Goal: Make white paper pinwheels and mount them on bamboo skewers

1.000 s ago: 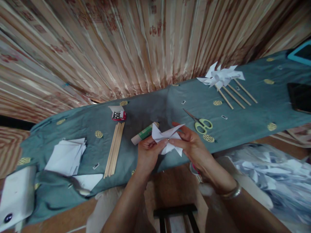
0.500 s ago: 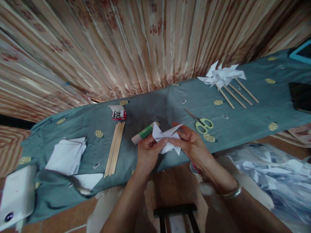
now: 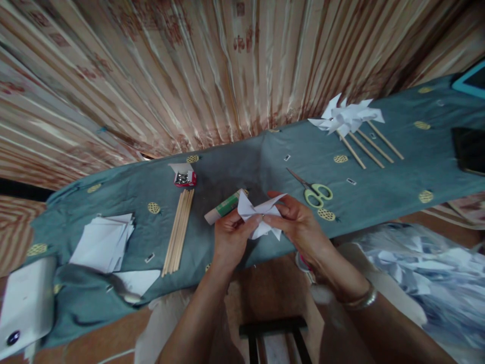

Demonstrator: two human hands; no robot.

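Note:
Between both hands is a white paper pinwheel, its blades folded in to the centre, where a small metallic pin shows. My left hand pinches its left side, thumb near the centre. My right hand grips the right side, with its thumb pressed beside the pin. Just behind my left hand lies a glue stick with a green label. Green-handled scissors rest beyond my right hand. To the left are a bundle of wooden sticks and an open red box of metal pins.
White paper sheets are stacked at the left, near a white device. Several finished pinwheels on sticks lie at the back right. A dark phone-like object sits far right. A clear bag of white paper pieces is below the table's right edge.
Both hands keep hold of the pinwheel in nearly the same place. The pin at its centre shows slightly more clearly now; the view has shifted a little.

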